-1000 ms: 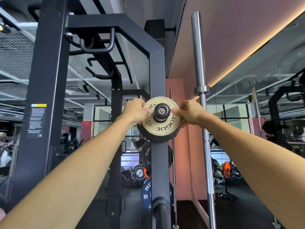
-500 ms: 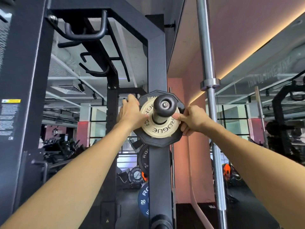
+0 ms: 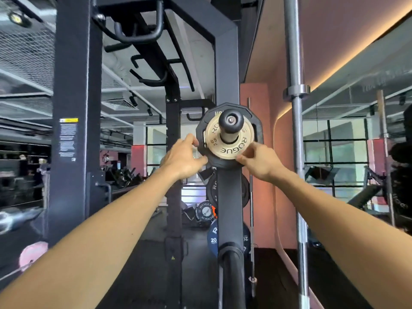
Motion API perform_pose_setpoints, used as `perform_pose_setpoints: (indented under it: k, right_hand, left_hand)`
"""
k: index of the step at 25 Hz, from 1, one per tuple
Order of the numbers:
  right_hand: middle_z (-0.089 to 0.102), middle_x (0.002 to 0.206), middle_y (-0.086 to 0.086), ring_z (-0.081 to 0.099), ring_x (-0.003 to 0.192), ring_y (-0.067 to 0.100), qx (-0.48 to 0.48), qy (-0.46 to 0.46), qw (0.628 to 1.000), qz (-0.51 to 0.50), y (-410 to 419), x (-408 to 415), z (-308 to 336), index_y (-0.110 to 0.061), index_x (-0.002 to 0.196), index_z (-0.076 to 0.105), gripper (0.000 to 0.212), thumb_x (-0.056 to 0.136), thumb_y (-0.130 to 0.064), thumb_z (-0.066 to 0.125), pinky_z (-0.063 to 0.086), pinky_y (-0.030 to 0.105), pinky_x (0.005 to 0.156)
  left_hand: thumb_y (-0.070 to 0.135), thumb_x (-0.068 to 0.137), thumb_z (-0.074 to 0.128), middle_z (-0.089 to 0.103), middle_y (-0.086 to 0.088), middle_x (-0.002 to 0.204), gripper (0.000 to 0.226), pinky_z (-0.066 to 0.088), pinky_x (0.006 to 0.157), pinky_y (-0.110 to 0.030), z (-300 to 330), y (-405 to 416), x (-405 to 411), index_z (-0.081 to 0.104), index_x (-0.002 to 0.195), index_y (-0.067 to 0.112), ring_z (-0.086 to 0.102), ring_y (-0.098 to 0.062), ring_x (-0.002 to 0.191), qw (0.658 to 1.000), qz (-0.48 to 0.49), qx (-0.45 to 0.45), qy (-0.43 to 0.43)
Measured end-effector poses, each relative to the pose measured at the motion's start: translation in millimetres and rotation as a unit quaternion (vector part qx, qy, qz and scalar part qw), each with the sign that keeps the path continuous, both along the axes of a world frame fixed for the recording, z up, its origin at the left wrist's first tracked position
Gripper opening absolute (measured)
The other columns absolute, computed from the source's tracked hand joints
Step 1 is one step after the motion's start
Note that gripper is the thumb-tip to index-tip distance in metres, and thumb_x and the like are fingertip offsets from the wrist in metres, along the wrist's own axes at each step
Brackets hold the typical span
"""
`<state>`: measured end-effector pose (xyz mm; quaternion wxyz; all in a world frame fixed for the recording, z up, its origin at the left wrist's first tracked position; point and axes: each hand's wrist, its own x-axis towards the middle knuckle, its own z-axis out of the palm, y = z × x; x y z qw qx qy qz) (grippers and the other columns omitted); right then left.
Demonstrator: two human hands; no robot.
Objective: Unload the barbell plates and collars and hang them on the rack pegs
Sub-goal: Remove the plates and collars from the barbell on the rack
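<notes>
Two sets of fingers at centre frame: left fingers (image 3: 193, 141) loosely curled, tips against the left rim of the black plate (image 3: 201, 132), gripping nothing; right fingers (image 3: 249, 152) bent, thumb and forefinger close together at the lower right rim of the small gold plate (image 3: 229, 146), touching or just off it, cannot tell which, no firm pinch visible. Behind them, left hand (image 3: 182, 159) and right hand (image 3: 262, 162), forearms running down to the bottom corners of the frame.

Gold plate marked ROGUE, seated on the rack peg (image 3: 230, 121) just above centre, flat against the larger black plate behind it. Peg's rounded dark end cap pointing at the camera, sticking out past both plates.

Outward from there: dark rack upright (image 3: 229, 197) carrying the peg, running down the middle of the frame. Lower on it, another black plate (image 3: 211, 188), half hidden behind the upright, and a blue plate (image 3: 213, 236) marked 20 beneath. Second rack peg (image 3: 231, 264) at bottom centre, bare. Right of centre, steel barbell (image 3: 295, 130) standing upright from top edge to bottom edge, well apart from the hands. Upper left, wide dark rack post (image 3: 73, 85) bearing a white warning label (image 3: 68, 139), curved pull-up handles (image 3: 136, 34) above.
</notes>
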<state>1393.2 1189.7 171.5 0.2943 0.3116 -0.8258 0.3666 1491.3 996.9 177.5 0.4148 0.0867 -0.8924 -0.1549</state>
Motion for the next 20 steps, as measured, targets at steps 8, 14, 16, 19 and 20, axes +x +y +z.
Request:
perform_pose_setpoints:
  k: [8,14,16,19,20]
  right_hand:
    - [0.06,0.127,0.003,0.056,0.116,0.021,0.151,-0.101,0.963,0.2,-53,92,-95,-0.018,0.117,0.057,0.044,0.086,-0.048,0.064,0.043,0.032,0.099]
    - [0.054,0.136,-0.004,0.05,0.126,0.021,0.245,-0.126,0.913,0.302,-110,174,-185,-0.025,0.127,0.055,0.052,0.084,-0.055,0.062,0.038,0.034,0.107]
    - [0.051,0.141,-0.004,0.049,0.129,0.019,0.268,-0.138,0.891,0.338,-131,204,-219,-0.026,0.127,0.055,0.054,0.083,-0.057,0.061,0.037,0.039,0.11]
    - [0.052,0.141,-0.005,0.05,0.128,0.02,0.294,-0.159,0.866,0.373,-157,248,-270,-0.029,0.127,0.055,0.054,0.082,-0.059,0.061,0.037,0.041,0.11]
    - [0.051,0.141,-0.005,0.049,0.128,0.02,0.307,-0.172,0.853,0.387,-164,265,-288,-0.03,0.129,0.054,0.055,0.082,-0.06,0.06,0.038,0.041,0.11]
  left_hand:
    - [0.063,0.081,0.06,0.056,-0.001,0.123,0.047,0.046,0.096,-0.042,-103,-45,160,0.051,0.118,0.035,0.057,-0.025,0.108,0.979,0.134,0.069,-0.138]
    - [0.059,0.079,0.063,0.06,-0.001,0.12,0.043,0.045,0.097,-0.039,-196,-62,297,0.055,0.114,0.035,0.057,-0.024,0.11,0.943,0.236,0.134,-0.194]
    - [0.057,0.079,0.065,0.061,0.0,0.115,0.036,0.045,0.095,-0.035,-230,-67,342,0.054,0.107,0.038,0.057,-0.024,0.109,0.927,0.265,0.17,-0.202]
    - [0.054,0.082,0.065,0.06,0.003,0.108,0.041,0.044,0.099,-0.034,-278,-71,400,0.058,0.115,0.031,0.057,-0.022,0.11,0.9,0.306,0.234,-0.203]
    - [0.056,0.082,0.064,0.059,0.004,0.108,0.042,0.043,0.101,-0.035,-296,-72,421,0.058,0.117,0.032,0.058,-0.022,0.11,0.888,0.319,0.255,-0.211]
